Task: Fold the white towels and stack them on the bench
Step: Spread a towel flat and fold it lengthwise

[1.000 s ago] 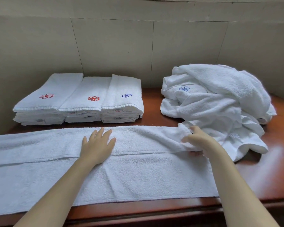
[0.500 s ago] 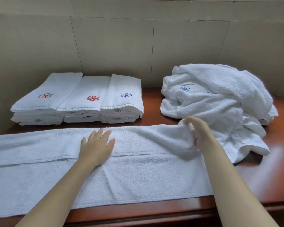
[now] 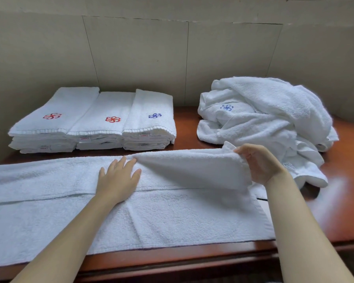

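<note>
**Two hands folding a long white towel on a wooden tabletop**

Two bare forearms reach in from the bottom of the frame. A long white terry towel (image 3: 172, 217) lies stretched across the lower half of the picture on a reddish-brown tabletop (image 3: 343, 211), running off the left edge.

The left hand (image 3: 119, 180), at centre frame, rests flat on the towel with its fingers spread and straight, pressing the cloth down near its far long edge. The right hand (image 3: 260, 162), at centre right, pinches the towel's far right corner between thumb and curled fingers and holds it lifted off the tabletop, so that a slanting flap of cloth rises from the left hand's fingertips up to the right hand.

The towel is plain, thick and looped, with a woven band running along its length just nearer than the left hand, and a hemmed right end.

At upper left, three stacks of folded white towels (image 3: 94, 123) sit side by side against a tiled wall (image 3: 135, 58). The top towels carry embroidered pinwheel flowers: red, red, then blue. Small white tags with red lettering show on the folded edges; the writing is too small to read.

At upper right lies a rumpled heap of unfolded towels (image 3: 270, 117), one showing a blue flower emblem, just beside the right hand.
</note>
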`<state>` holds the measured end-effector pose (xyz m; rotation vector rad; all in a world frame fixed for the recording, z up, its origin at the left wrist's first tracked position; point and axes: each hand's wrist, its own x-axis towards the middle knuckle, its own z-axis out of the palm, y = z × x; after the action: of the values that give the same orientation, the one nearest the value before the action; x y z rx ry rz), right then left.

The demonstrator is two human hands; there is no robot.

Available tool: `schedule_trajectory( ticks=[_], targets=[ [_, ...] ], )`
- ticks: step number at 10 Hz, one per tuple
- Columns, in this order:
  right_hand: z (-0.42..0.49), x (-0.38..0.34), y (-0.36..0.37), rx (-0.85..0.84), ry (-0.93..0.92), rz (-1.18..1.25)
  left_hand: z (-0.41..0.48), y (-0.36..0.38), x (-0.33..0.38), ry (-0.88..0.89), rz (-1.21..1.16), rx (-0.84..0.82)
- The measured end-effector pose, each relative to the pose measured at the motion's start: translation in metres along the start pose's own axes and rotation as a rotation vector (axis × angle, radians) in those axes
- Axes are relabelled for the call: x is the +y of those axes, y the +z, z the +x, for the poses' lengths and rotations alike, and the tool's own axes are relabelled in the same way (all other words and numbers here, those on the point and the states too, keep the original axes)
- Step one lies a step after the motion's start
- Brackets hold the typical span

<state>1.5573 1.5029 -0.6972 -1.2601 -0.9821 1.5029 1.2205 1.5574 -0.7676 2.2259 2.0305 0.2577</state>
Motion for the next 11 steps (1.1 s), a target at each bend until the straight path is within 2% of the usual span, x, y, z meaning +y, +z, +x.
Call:
schedule_trajectory(
  ticks=[1,2,3,4,5,6,7,8,9,10,11],
  targets=[
    [0.007,0.005,0.007,0.106,-0.055,0.089,-0.001,0.0,0.0,0.0,0.0,-0.001],
    [0.008,0.004,0.009,0.138,-0.059,0.098,-0.001,-0.001,0.0,0.005,-0.002,0.003],
    [0.001,-0.003,0.01,0.016,-0.024,-0.046,-0.002,-0.001,0.001,0.022,-0.004,0.011],
    [-0.003,-0.01,0.013,-0.015,0.006,-0.138,-0.003,0.0,0.001,0.026,-0.006,0.011],
    [-0.001,-0.016,0.005,0.179,-0.169,-0.262,-0.002,0.0,0.0,0.028,-0.002,0.008],
    [-0.003,-0.018,-0.01,0.431,-0.311,-0.484,-0.002,0.0,0.0,0.032,-0.006,0.006],
    [0.0,-0.013,-0.009,0.544,-0.345,-0.646,-0.002,0.0,0.0,0.031,-0.007,0.001],
    [0.007,-0.005,0.004,0.717,-0.331,-0.703,-0.002,0.0,0.0,0.029,-0.007,-0.004],
    [0.011,0.007,0.008,0.716,-0.114,-0.667,-0.002,0.0,0.0,0.026,-0.012,-0.006],
    [0.015,0.012,0.011,0.616,0.0,-0.718,-0.003,0.0,0.0,0.029,-0.011,-0.006],
    [0.023,0.012,0.013,0.605,-0.066,-0.757,-0.002,-0.002,-0.001,0.033,-0.008,-0.016]
  ],
)
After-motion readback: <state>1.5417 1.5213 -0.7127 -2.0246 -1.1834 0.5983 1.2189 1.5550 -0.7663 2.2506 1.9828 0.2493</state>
